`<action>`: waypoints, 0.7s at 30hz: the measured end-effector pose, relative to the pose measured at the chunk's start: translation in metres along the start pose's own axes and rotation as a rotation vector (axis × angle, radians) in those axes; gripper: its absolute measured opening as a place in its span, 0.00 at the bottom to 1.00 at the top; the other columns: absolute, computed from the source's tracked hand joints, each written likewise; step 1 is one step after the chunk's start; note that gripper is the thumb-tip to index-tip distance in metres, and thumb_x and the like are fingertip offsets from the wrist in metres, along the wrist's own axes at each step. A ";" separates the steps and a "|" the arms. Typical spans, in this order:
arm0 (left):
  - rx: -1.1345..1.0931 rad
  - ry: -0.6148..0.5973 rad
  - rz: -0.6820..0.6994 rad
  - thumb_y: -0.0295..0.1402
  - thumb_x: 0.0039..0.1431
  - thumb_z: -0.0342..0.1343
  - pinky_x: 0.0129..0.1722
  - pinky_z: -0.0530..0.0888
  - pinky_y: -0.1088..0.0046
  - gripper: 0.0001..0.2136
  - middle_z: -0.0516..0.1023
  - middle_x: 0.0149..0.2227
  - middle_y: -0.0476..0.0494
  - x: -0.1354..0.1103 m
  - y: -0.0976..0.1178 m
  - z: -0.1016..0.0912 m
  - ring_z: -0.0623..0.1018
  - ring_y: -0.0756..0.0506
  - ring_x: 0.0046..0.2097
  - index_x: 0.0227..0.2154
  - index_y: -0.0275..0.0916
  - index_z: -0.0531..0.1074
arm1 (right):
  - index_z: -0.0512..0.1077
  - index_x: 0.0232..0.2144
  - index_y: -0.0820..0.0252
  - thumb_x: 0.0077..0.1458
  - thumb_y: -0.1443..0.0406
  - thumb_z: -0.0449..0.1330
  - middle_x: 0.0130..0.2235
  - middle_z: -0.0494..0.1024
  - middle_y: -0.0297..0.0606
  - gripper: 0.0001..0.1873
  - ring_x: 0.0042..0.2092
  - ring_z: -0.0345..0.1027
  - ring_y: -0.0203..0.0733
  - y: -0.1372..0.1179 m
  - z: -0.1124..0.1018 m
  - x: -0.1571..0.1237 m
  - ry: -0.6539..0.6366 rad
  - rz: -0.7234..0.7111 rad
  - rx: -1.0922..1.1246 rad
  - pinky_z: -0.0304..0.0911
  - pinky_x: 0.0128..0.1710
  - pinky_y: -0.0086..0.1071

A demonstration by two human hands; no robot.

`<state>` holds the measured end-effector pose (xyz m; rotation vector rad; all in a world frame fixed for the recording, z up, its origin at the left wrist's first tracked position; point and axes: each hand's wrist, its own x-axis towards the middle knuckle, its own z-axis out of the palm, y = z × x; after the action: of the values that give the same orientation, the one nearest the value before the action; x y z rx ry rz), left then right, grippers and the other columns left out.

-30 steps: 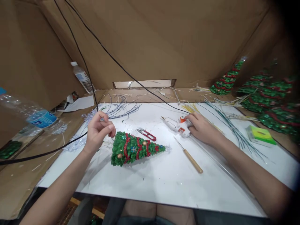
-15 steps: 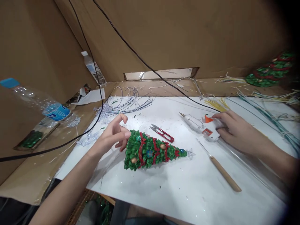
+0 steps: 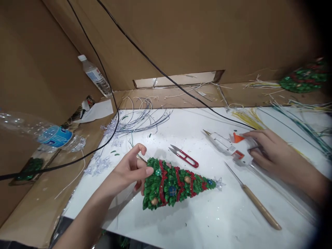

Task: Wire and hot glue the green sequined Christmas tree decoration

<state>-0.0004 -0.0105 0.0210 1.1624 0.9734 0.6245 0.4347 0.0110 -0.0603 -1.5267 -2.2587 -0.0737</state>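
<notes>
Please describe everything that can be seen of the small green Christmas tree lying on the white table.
The small Christmas tree is a green cone of glossy leaf-like scales, wound with red garlands and dotted with gold and blue balls. A clear star tops its tip. It lies on its side on the white table, tip pointing right. The left hand touches its wide base; whether it grips is unclear.

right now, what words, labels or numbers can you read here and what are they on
No text here can be read.
Blue label on the lying water bottle: white marks, too blurred.
Label on the far bottle leaning on the cardboard: too small.
On the glue gun under the right hand: no lettering shows.
</notes>
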 end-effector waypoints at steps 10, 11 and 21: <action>0.028 0.007 0.012 0.42 0.57 0.64 0.13 0.64 0.87 0.22 0.64 0.14 0.67 0.001 0.002 0.003 0.68 0.56 0.14 0.37 0.45 0.52 | 0.64 0.49 0.55 0.56 0.62 0.50 0.45 0.72 0.44 0.18 0.47 0.69 0.54 -0.001 0.001 0.003 -0.026 0.058 -0.029 0.66 0.47 0.47; 0.034 0.007 0.014 0.42 0.57 0.64 0.13 0.64 0.87 0.21 0.64 0.14 0.67 0.001 0.001 0.003 0.68 0.55 0.14 0.37 0.45 0.52 | 0.64 0.49 0.55 0.56 0.62 0.50 0.45 0.72 0.44 0.18 0.48 0.69 0.55 0.000 0.001 0.003 -0.031 0.064 -0.028 0.67 0.47 0.47; 0.074 0.017 0.070 0.43 0.56 0.64 0.13 0.61 0.83 0.21 0.71 0.15 0.62 0.001 0.001 0.004 0.70 0.53 0.15 0.37 0.45 0.54 | 0.65 0.50 0.59 0.56 0.64 0.51 0.48 0.72 0.48 0.19 0.50 0.67 0.56 0.004 0.002 0.008 -0.049 0.049 -0.015 0.65 0.50 0.48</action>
<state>0.0040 -0.0111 0.0220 1.2624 0.9805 0.6604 0.4351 0.0197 -0.0598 -1.6072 -2.2618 -0.0394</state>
